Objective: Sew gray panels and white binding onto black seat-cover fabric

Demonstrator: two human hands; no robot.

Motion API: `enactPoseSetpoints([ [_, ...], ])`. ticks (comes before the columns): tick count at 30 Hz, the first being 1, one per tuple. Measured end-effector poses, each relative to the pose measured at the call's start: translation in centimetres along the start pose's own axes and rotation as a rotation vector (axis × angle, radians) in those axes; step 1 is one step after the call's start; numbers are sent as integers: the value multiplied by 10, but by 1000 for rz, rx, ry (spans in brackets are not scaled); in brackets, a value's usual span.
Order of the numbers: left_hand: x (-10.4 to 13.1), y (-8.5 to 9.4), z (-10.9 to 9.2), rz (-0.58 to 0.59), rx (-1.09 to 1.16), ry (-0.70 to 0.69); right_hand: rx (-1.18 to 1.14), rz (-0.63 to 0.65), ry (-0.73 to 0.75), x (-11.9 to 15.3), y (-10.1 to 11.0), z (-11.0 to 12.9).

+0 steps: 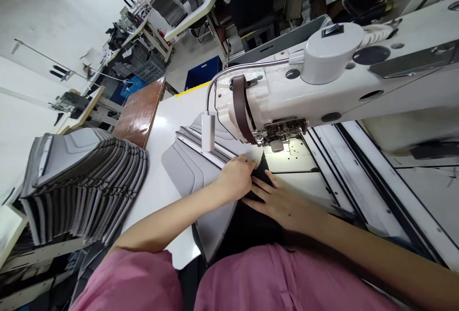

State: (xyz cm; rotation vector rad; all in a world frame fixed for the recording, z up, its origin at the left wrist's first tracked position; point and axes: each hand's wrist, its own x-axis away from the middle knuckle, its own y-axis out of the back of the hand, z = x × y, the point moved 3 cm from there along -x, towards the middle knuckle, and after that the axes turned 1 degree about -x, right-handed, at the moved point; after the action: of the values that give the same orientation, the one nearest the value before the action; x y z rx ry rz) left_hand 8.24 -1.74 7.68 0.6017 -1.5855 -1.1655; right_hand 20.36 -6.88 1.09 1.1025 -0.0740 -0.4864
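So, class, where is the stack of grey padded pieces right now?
The stack is at the left of the head view, beside the white tabletop, on the near side of the brown board, well left of the left hand.

The grey panel [206,172] lay slantwise on the white tabletop [150,184], smooth and softly padded, with curved stitch lines running on both sides of a pale band [197,150] edged in dark. Its far part reached toward the tabletop's far edge, while the other end narrowed to a tip beside the near edge; I couldn't tell how much hung over. Against the panel's right side sat black fabric [264,170], matte and plain, its lower reach lost among other dark cloth near that same edge.
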Motion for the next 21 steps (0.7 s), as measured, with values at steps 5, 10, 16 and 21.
enactPoseSetpoints([
  [5, -18, -11, -5, -3, 30, 59, 128, -115, -117, -24, -23, 11],
  [10, -25, -17, -2, -144, 138, 94, 207, -184, -104, -16, -29, 30],
  [16, 14, -19, -10, -306, 176, 137, -81, -262, -380, 1, 12, -3],
  [21, 41, -25, -8, -224, 170, 261, -242, -332, -297, -10, 20, -33],
])
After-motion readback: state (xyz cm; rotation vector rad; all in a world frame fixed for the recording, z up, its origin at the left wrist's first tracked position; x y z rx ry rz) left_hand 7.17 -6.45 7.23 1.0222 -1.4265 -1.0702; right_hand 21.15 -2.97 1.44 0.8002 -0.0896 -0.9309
